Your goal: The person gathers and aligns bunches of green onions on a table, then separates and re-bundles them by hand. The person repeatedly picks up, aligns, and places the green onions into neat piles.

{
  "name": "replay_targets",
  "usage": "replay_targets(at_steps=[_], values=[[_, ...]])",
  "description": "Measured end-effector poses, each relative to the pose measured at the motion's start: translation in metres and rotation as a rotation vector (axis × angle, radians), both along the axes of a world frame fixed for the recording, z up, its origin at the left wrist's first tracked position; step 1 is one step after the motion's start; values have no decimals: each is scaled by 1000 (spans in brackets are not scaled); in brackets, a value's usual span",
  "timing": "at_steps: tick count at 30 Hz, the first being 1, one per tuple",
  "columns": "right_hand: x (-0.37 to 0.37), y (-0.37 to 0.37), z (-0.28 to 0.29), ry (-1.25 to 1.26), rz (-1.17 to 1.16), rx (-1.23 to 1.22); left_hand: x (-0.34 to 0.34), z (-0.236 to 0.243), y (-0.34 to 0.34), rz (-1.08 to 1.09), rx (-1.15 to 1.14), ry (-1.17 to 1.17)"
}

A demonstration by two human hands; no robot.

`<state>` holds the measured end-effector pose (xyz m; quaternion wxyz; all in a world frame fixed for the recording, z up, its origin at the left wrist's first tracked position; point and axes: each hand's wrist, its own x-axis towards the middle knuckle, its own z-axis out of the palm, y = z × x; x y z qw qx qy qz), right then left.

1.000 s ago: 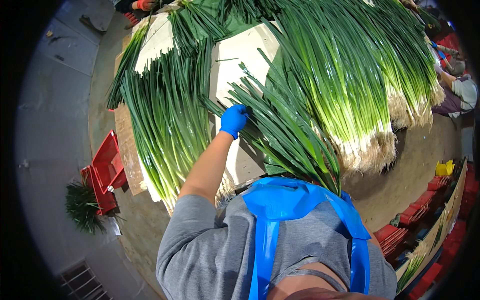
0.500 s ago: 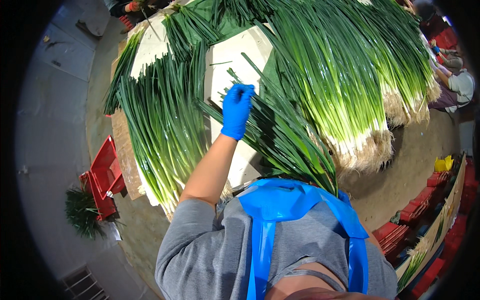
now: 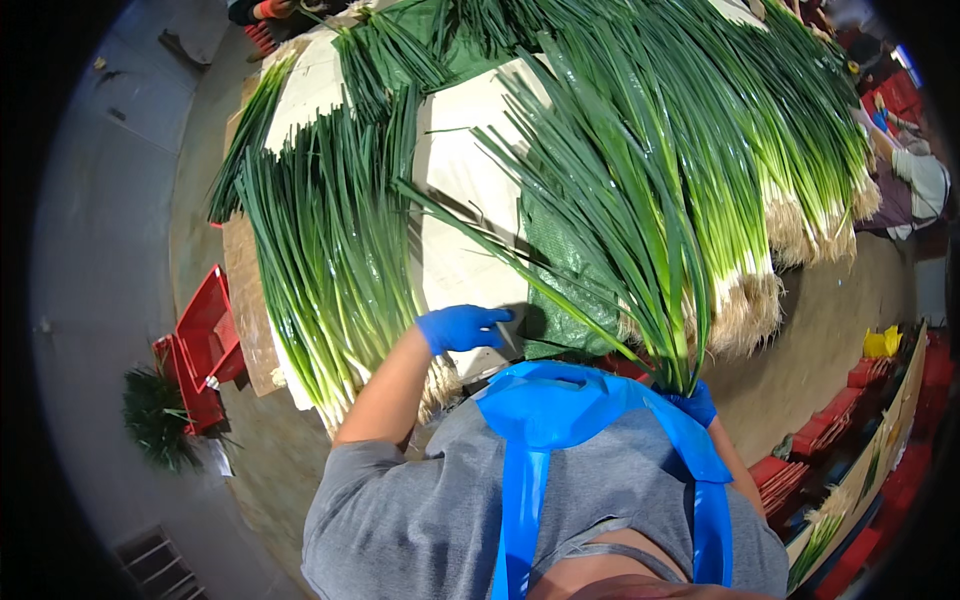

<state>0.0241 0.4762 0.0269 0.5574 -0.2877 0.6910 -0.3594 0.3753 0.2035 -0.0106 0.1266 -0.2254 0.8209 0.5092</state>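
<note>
My right hand (image 3: 698,404), in a blue glove, is closed at waist height around the lower end of a bunch of green onions (image 3: 672,300). Their leaves fan up and leftward over the table, and the gripped ends are mostly hidden by the glove and my blue apron (image 3: 560,405). My left hand (image 3: 465,328), also gloved in blue, is empty, with its fingers stretched to the right over the pale board (image 3: 450,240). Just left of it lies a pile of green onions (image 3: 330,230), white ends toward me. A larger pile (image 3: 740,200) covers the right side, roots facing outward.
A green woven sheet (image 3: 565,320) lies partly under the held leaves. Red crates (image 3: 210,330) stand on the floor at left, and stacked red crates (image 3: 825,415) at right. Other people show at the far right (image 3: 918,185) and top left (image 3: 272,10).
My left hand has come off the leaves and down toward me, its fingers now extended. The bunch in my right hand has swung more upright, its leaves spreading farther up and right.
</note>
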Motion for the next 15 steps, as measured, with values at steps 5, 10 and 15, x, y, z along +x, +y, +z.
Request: replay_targets(at_steps=[5,10,15], values=[[5,-11,9,60,91,-84,-65,-18,15,434,1197,638],[-19,25,-45,68,70,-31,-101,-20,-21,817,1385,978],[-6,43,-58,67,-148,125,-109,1,-25,759,1296,1117]])
